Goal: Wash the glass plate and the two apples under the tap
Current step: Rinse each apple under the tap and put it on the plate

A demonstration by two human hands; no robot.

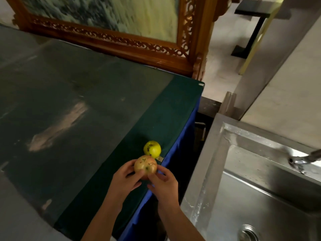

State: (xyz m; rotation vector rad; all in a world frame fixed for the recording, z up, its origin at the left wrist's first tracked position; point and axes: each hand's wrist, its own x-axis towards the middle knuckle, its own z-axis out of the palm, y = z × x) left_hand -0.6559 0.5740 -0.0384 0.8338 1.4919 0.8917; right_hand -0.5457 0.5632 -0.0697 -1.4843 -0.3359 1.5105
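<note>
A reddish apple [145, 164] with dark specks is held between both hands above the table's right edge. My left hand [124, 178] cups its left side and my right hand [165, 181] grips its right and underside. A yellow-green apple [152, 149] with dark spots rests on the green cloth [165, 110] just beyond the held one. The tap [305, 159] juts in from the right over the steel sink [260, 197]. No glass plate is visible.
A glass-topped table [69, 101] fills the left half. A carved wooden screen [121, 39] stands behind it. The sink's drain [247, 233] is at the bottom right. A narrow gap separates the table's blue skirt [184, 136] from the sink.
</note>
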